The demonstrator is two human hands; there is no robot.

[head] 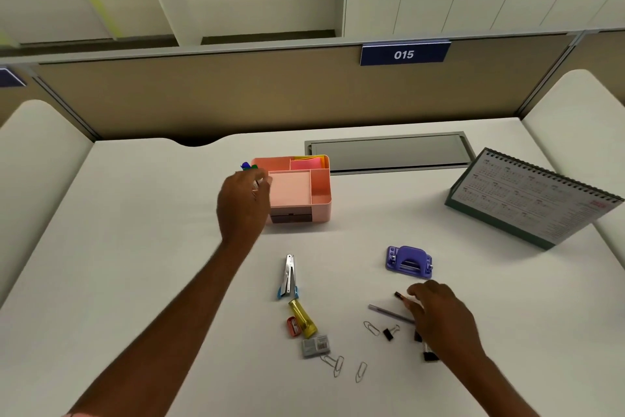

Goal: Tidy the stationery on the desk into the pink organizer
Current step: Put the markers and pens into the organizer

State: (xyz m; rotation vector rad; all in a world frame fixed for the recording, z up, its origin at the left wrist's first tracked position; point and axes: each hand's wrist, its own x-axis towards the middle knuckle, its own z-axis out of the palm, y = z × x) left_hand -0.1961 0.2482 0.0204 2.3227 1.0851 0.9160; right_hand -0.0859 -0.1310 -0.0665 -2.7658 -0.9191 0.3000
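The pink organizer point(319, 192) stands mid-desk, with coloured sticky notes point(306, 163) in a back compartment. My left hand point(241, 203) is at its left edge and holds pens, their blue and green tips point(248, 166) poking out above the fingers. My right hand point(443, 318) lies low on the desk over a grey pen point(389, 312) and dark binder clips point(390, 334), fingers curled round a small dark item point(400, 296). On the desk lie a stapler point(288, 278), a yellow highlighter point(302, 318), a red sharpener point(293, 327), a grey eraser point(315, 345), a purple hole punch point(409, 259) and several paper clips point(338, 364).
A desk calendar point(537, 200) stands at the right. A grey cable hatch point(389, 153) sits behind the organizer. A tan partition point(236, 95) with a blue "015" sign point(404, 54) closes the back of the white desk point(135, 247).
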